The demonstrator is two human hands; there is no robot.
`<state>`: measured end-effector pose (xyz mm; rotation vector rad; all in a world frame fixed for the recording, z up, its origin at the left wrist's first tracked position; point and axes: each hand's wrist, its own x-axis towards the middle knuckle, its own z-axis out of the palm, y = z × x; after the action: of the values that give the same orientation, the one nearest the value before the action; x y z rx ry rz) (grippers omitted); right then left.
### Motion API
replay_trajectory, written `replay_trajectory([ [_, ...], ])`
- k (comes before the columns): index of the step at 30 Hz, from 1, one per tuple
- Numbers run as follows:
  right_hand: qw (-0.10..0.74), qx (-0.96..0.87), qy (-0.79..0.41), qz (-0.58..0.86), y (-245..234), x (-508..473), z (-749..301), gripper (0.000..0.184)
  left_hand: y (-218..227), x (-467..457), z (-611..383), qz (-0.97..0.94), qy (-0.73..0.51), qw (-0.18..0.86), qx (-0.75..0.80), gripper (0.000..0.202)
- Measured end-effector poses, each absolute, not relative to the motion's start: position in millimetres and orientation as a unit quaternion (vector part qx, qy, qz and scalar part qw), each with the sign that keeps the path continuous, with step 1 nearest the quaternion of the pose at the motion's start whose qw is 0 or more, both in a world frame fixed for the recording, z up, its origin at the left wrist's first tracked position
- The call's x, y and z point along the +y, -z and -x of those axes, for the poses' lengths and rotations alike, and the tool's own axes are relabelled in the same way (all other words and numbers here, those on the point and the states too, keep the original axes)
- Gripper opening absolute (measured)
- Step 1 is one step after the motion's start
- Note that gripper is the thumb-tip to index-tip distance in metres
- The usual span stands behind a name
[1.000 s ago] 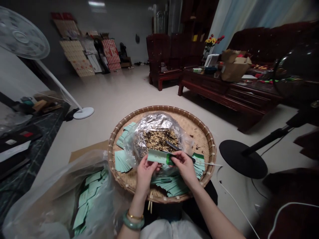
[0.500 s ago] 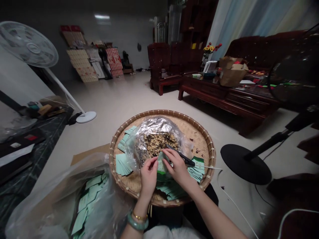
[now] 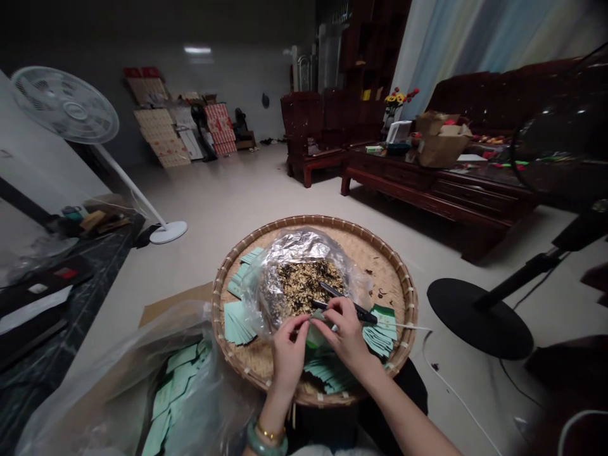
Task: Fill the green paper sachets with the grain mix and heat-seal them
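Green and slim, a sachet (image 3: 312, 342) hangs between left hand (image 3: 288, 347) and right hand (image 3: 348, 334), each grip pinching near its upper edge, its body below the fingertips. Apparently light, pliable and slick, it suits a hold at the corners. Beyond, a clear plastic bag (image 3: 304, 240) of dried flakes (image 3: 308, 283) sits in a bamboo tray (image 3: 369, 248).

Green packet pinched at lower centre

Partly hidden by the fingers (image 3: 298, 322) of both hands, the small packet (image 3: 314, 338) sits just below the frame's middle, pale green at top, its deeper green end toward the frame's bottom.
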<state>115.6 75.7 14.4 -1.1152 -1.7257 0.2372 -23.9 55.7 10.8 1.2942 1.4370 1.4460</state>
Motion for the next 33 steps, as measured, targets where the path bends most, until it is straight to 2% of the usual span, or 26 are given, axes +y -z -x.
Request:
replay_trajectory([
  [4,0.522,-0.703,-0.107,0.470,-16.1,78.7,-119.8,0.022,-6.5,58.6,29.0,-0.466,-0.551,0.417,0.552,0.032],
  [8,0.514,-0.710,-0.121,0.466,-13.7,78.0,-123.8,0.018,-5.1,55.2,32.9,-0.437,-0.561,0.401,0.577,0.016],
  [13,0.519,-0.705,-0.083,0.476,-7.0,75.3,-125.4,0.017,-9.4,45.9,26.2,-0.410,-0.615,0.408,0.536,0.010],
  [16,0.520,-0.708,-0.155,0.452,-7.6,74.0,-124.6,0.015,-9.1,45.4,21.8,-0.369,-0.622,0.470,0.506,0.017],
  [19,0.486,-0.685,-0.303,0.450,-12.1,71.7,-122.2,0.020,-9.4,46.7,21.9,-0.331,-0.611,0.527,0.489,0.029],
  [23,0.456,-0.606,-0.471,0.451,-17.6,72.6,-117.9,0.029,-14.3,50.0,26.8,-0.332,-0.592,0.542,0.496,0.037],
  [29,0.448,-0.584,-0.508,0.447,-22.4,78.2,-118.0,0.029,-15.5,54.5,33.4,-0.344,-0.553,0.562,0.510,0.040],
  [33,0.413,-0.561,-0.597,0.398,-25.6,77.0,-120.0,0.034,-12.5,56.1,36.3,-0.354,-0.538,0.578,0.502,0.043],
])
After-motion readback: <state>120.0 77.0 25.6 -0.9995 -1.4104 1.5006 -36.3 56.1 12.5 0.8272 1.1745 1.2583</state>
